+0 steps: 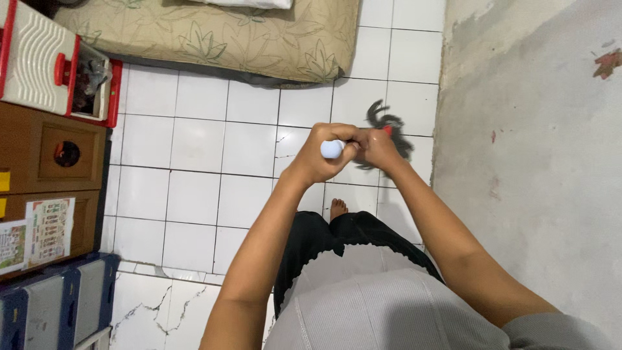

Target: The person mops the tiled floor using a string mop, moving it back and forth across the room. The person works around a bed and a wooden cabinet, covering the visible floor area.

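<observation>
Nearest the camera, both forearms rise from the lower edge and converge toward the middle of the view, above a grey ribbed top and black trousers, with one bare foot (337, 208) showing on the white floor tiles (194, 155) below. The left hand (324, 155) is curled, fingers wrapped closed around a small light-blue, round-ended object (332, 149) whose pale end sticks out to the left of the fist. The right hand (377, 148) presses against the left, its fingers bent and pinched on something between the two hands; a small red tip (387, 130) shows at its upper edge, but what exactly it grips cannot be made out. Just beyond the hands, a dark, blurred, spiky shape (389, 129) lies partly hidden behind them.

Farther left stand a brown wooden cabinet (45, 162) and a red-and-white cooler box (39, 58). At the far end lies a leaf-patterned mattress (214, 32). A rough grey wall (538, 162) fills the right.
</observation>
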